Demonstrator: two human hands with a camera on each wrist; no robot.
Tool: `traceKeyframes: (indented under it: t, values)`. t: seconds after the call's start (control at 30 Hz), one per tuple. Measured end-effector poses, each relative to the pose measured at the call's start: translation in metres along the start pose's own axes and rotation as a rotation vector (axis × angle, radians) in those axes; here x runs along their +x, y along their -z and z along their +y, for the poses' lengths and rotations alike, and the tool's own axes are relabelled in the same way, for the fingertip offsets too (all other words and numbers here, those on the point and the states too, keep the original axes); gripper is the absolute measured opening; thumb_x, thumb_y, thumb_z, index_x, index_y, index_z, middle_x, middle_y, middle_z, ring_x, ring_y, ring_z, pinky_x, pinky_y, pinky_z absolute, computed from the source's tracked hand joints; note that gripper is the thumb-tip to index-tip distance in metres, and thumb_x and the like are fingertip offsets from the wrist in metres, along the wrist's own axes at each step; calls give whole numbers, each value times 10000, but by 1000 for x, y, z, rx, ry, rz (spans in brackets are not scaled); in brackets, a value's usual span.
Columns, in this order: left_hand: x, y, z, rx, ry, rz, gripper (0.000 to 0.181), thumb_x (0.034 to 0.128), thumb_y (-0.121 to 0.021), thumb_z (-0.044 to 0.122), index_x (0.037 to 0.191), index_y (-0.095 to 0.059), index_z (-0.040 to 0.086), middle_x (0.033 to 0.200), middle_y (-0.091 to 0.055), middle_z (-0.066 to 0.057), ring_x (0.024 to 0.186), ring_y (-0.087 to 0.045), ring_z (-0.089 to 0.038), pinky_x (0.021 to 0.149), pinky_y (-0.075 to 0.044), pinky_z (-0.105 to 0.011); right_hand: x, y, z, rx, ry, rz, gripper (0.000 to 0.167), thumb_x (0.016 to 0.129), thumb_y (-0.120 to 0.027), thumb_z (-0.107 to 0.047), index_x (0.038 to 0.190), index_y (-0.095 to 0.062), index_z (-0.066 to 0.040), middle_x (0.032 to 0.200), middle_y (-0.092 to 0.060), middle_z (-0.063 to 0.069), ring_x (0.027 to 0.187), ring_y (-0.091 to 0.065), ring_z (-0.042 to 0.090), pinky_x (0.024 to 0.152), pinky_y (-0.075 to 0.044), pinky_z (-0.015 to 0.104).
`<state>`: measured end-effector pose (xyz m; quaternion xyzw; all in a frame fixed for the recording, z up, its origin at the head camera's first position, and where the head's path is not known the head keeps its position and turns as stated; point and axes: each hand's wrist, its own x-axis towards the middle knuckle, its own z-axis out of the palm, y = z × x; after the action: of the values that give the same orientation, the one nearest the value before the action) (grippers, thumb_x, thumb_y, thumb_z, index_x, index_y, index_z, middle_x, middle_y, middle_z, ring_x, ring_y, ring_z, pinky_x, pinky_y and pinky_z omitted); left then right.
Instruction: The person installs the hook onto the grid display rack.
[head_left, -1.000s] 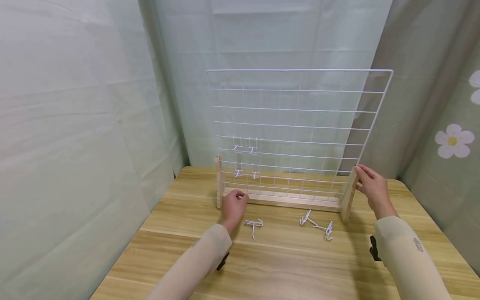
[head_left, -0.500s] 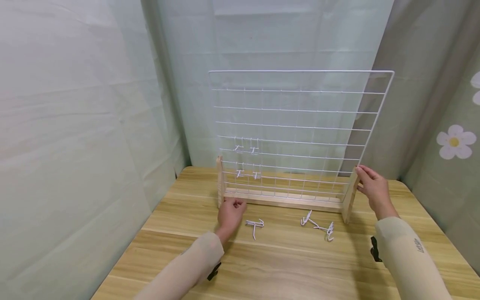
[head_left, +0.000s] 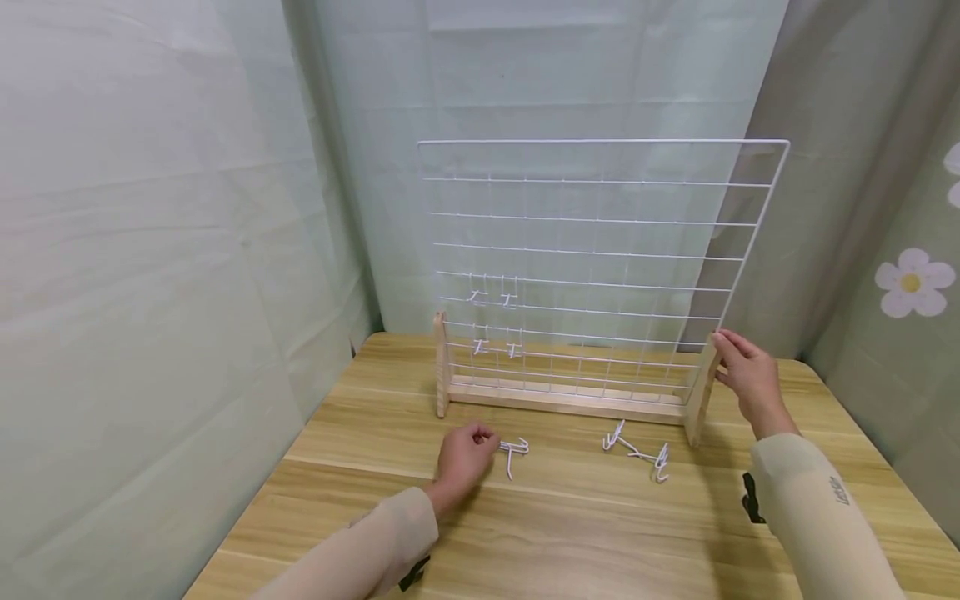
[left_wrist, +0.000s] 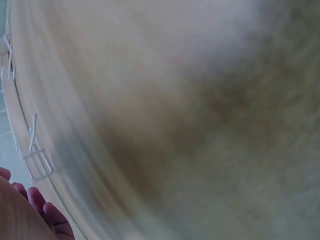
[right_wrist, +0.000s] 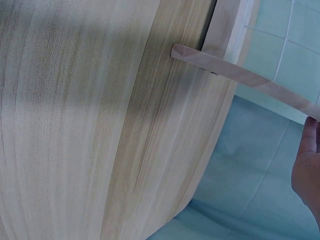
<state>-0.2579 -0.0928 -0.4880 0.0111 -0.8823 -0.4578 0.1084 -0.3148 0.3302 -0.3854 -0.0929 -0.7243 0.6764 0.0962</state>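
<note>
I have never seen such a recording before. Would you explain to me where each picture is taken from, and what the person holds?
There is no machine: a person works bare-handed. The wide picture comes from a camera worn on the head; the two tilted close-ups come from cameras on the wrists.

On the wooden table stands a white wire grid in a wooden base. Four small hooks hang on it. In front lie a loose hook and, farther right, more hooks.

The right hand pinches the top of the right wooden post. The left hand is at the loose hook; whether it touches is unclear.
</note>
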Motion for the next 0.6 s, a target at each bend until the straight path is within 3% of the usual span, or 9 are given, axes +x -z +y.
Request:
traceKeyframes:
  t: [0.37,0.47,0.6]
  values:
    - [-4,-9,-4,78,-14,-47,63,816,-731,188,785,-714,135,667,-556,58,606,-486,-110,564,-398,-287,-1,-1,-1,-21,-12,2,648,956,-550,-509,1488,-462,-149,1465,-408,95,1417,-310,364,1050,-343,465]
    - [-1,-11,-4,67,-5,-73,61,829,-720,197,801,-718,143,679,-575,60,614,-496,-109,573,-413,-289,-1,0,0,-3,10,0,606,948,-581,-490,1452,-512,-161,1369,-489,38,1378,-379,314,988,-432,360]
    - [3,-15,-3,48,-10,-104,56,854,-711,192,829,-729,145,714,-605,59,644,-517,-108,600,-439,-293,-2,1,2,52,49,-8,492,937,-632,-445,1354,-598,-187,1172,-564,-96,1227,-500,184,777,-519,176]
